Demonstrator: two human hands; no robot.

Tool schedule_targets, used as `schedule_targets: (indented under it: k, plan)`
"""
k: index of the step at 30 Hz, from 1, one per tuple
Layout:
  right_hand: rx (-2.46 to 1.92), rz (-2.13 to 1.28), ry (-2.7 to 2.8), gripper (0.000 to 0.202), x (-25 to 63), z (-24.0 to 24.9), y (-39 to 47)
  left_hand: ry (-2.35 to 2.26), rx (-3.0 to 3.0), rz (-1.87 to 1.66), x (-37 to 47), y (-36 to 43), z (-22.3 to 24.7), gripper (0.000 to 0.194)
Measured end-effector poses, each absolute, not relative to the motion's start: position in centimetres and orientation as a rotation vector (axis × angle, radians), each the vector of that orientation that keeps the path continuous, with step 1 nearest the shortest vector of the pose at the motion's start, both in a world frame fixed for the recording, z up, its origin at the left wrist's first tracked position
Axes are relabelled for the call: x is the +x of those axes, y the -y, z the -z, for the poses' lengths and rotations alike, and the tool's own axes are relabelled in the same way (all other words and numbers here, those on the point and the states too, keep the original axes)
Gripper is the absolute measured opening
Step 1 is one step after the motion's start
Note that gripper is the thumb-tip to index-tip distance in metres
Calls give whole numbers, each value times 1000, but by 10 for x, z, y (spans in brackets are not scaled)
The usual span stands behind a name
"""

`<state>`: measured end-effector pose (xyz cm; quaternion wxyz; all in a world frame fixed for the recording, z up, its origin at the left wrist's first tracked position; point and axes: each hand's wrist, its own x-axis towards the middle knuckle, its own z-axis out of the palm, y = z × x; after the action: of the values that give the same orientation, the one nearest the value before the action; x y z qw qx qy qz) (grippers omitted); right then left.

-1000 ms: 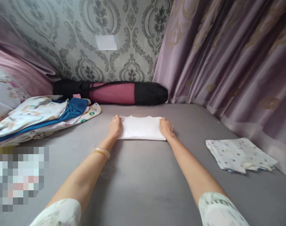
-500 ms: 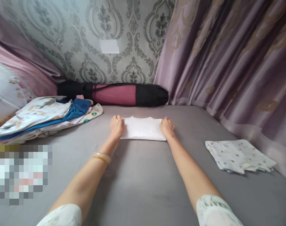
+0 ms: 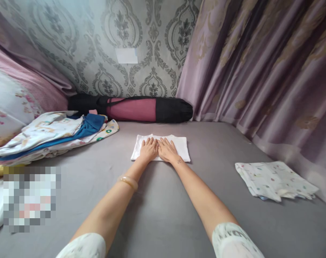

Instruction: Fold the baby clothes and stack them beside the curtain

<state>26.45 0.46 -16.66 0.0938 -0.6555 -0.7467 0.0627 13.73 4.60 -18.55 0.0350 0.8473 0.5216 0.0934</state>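
A folded white garment (image 3: pixel 182 148) lies flat on the grey bed sheet (image 3: pixel 160 211), its long side running left to right. My left hand (image 3: pixel 149 148) rests palm down on its middle, fingers stretched out. Beside it, touching at the fingertips, my right hand (image 3: pixel 166 148) also lies flat on the cloth with its fingers spread. Neither hand grips anything. The garment's left and right ends show past the hands; its centre is covered by them.
Several clothes are piled in a stack (image 3: pixel 55 132) at the left. A folded patterned garment (image 3: pixel 275 179) lies at the right. Along the wall stretches a black and maroon roll bag (image 3: pixel 133 109). Purple curtains (image 3: pixel 232 64) hang at the right. A blurred patch covers something at lower left.
Both hands have let go of the garment's left and right ends and come together at its middle, now lying flat on it. The garment stays in place.
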Motion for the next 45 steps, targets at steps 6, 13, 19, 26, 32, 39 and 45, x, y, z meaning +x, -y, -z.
schedule_targets:
  k: [6,13,19,26,32,39,45]
  plan:
    - [-1932,-90,2196,52,270,174,-5,-1721,2571,-309,127,-52,189,58]
    - [-2008,-41,2107,52,298,178,1,-1794,2445,-345,111,-55,185,63]
    - [-2087,-66,2071,55,323,177,10,-1786,2387,-316,107,-58,187,68]
    - [-2161,-147,2010,59,341,173,21,-1722,2437,-292,94,-59,186,65]
    - [-2228,-139,1940,62,343,176,21,-1763,2359,-298,79,-67,193,66]
    - [-2251,-150,1941,62,344,181,15,-1802,2272,-262,78,-68,189,68]
    - [-2272,-241,1925,63,346,176,14,-1802,2274,-191,79,-65,182,67]
